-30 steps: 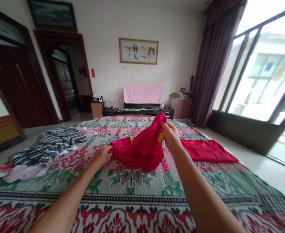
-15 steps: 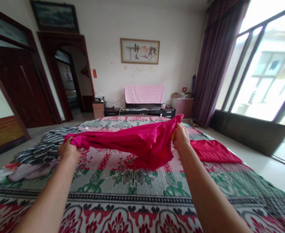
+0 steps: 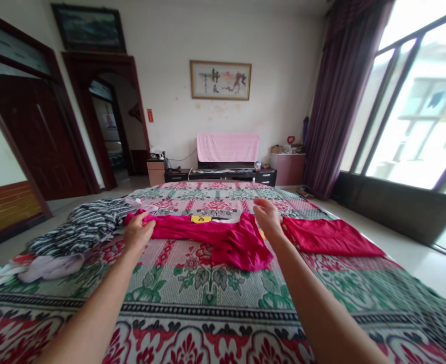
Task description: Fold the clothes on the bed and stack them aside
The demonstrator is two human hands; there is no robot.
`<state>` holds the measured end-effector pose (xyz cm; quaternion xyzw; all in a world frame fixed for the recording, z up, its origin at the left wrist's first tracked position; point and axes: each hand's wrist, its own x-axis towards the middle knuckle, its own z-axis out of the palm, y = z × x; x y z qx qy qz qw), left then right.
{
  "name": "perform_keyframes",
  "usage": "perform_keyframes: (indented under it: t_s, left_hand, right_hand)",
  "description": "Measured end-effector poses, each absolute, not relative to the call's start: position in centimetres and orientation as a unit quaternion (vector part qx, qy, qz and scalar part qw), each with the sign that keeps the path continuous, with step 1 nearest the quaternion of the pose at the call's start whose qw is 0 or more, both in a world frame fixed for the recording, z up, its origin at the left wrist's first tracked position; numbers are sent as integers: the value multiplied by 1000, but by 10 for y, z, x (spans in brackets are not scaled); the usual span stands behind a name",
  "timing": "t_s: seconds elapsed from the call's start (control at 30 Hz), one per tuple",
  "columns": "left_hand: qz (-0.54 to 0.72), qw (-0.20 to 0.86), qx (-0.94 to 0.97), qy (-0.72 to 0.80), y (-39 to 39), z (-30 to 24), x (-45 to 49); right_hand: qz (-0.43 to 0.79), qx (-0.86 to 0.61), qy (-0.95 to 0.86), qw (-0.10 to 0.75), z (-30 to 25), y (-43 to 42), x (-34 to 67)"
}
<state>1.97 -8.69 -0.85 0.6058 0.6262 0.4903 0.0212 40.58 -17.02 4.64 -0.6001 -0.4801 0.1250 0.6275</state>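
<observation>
A magenta garment [image 3: 208, 233] with a yellow-and-black printed patch [image 3: 201, 219] lies stretched and wrinkled across the flowered bedspread [image 3: 208, 298]. My left hand [image 3: 139, 231] is closed on its gathered left end. At the other end, my right hand [image 3: 267, 217] has its fingers curled in against the bunched cloth; the hand partly hides what it grips. Just right of that hand rests a folded red garment [image 3: 332, 236]. Left of my left hand sits a heap of black-and-white striped cloth [image 3: 82, 225].
Pale mauve cloth [image 3: 52, 266] lies in front of the striped heap, at the bed's left side. Beyond the bed stand a low black cabinet [image 3: 177, 177] and a screen draped with a pink towel [image 3: 227, 147]. A purple curtain [image 3: 344, 101] hangs by the window at right.
Both hands have come down and closer together, and the magenta garment has dropped from the air onto the bedspread. Its yellow patch now shows along the far edge.
</observation>
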Motion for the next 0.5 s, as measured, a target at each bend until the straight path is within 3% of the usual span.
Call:
perform_keyframes:
  t_s: [0.3,0.5]
  left_hand:
    - [385,-84,693,604,-98,-41,35]
    - [375,-91,691,611,-95,-52,30]
  right_hand:
    - [117,-583,-722,354,29,-182,365]
    - [93,-587,-755,277,19,-181,369]
